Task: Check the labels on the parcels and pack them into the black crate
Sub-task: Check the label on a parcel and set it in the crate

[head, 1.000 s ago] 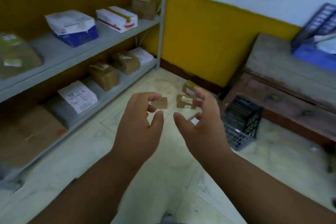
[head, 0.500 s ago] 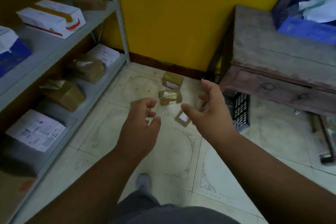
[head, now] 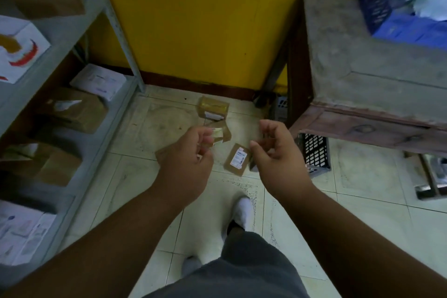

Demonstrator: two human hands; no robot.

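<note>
Three small brown parcels lie on the tiled floor by the yellow wall: one farthest away (head: 214, 107), one in the middle (head: 223, 131) partly hidden by my fingers, and a flat one with a white label (head: 237, 159) facing up. The black crate (head: 314, 155) stands on the floor, tucked half under the wooden table, just right of the parcels. My left hand (head: 186, 155) hovers above the middle parcel with its fingers curled and holds nothing. My right hand (head: 278, 152) hangs between the labelled parcel and the crate, fingers apart and empty.
A grey metal shelf rack (head: 79, 113) with brown and white boxes runs along the left. The wooden table (head: 362, 75) on the right carries a blue crate (head: 396, 2). My white-shoed foot (head: 243, 210) stands on the tiles just behind the parcels.
The view has swung down and towards the floor parcels. Both hands have come closer over them, and the fingers have curled inward. The parcels have not moved.
</note>
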